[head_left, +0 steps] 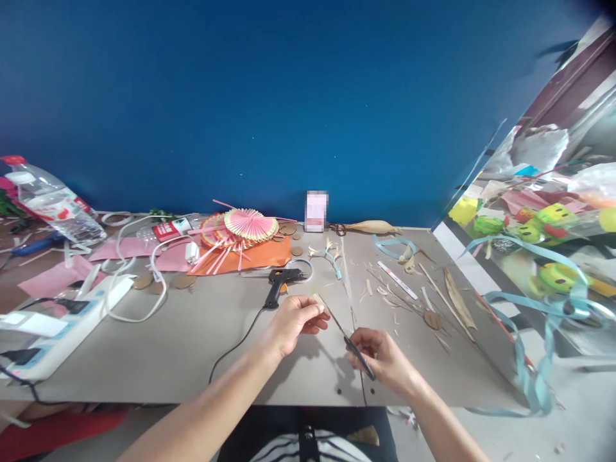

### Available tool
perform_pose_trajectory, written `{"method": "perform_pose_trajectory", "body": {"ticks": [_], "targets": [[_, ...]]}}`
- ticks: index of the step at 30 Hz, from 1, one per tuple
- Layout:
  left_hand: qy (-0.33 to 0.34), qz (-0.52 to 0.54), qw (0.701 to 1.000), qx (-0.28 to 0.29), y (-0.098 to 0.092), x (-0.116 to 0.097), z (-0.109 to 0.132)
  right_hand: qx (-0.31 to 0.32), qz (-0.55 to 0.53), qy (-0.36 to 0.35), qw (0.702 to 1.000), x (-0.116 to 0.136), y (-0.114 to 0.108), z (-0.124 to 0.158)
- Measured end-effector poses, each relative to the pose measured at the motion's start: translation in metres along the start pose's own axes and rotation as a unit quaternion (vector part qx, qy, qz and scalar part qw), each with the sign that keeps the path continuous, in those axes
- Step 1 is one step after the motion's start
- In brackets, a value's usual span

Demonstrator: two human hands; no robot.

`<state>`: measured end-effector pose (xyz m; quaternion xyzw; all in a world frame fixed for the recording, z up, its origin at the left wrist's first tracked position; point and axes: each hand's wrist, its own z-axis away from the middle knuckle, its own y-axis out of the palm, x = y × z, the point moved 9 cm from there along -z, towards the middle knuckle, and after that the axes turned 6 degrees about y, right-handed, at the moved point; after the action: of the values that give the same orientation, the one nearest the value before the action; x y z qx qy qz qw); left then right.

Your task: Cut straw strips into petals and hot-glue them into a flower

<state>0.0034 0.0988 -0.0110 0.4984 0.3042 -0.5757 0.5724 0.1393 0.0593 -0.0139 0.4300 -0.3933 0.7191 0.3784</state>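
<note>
My right hand (378,356) is closed around the dark handles of a pair of scissors (359,356), whose blades point up and to the left. At the blade tips, my left hand (301,321) has its thumb and fingers pinched together. A small pale piece (316,299), like dried husk, shows at those fingertips; its exact kind is unclear. Beyond my left hand lies a black glue gun (276,285) with an orange trigger. A little spray of pale petals with a light blue stem (333,260) rests farther back.
Dried husk strips (457,298), a white marker-like stick (397,280) and light blue ribbon (522,359) are at the right. Pink paper fans (248,228) lie at the back. A white power strip (72,337), cables and plastic bottles (58,199) take up the left. A blue wall (240,115) rises behind.
</note>
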Motion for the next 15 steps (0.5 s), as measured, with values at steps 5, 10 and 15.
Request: {"method": "perform_pose_trajectory", "body": {"ticks": [5,10,15], "targets": [[-0.008,0.001,1.000,0.009,0.001,0.002,-0.001,-0.082,0.134,-0.040,0.987,0.006,-0.015,0.005],[-0.007,0.004,1.000,0.020,0.003,0.000,0.000,-0.090,0.155,-0.036,0.983,0.008,-0.018,0.007],[-0.007,0.003,1.000,0.024,0.003,0.000,-0.001,-0.075,0.134,-0.020,0.988,0.004,-0.016,0.006]]}}
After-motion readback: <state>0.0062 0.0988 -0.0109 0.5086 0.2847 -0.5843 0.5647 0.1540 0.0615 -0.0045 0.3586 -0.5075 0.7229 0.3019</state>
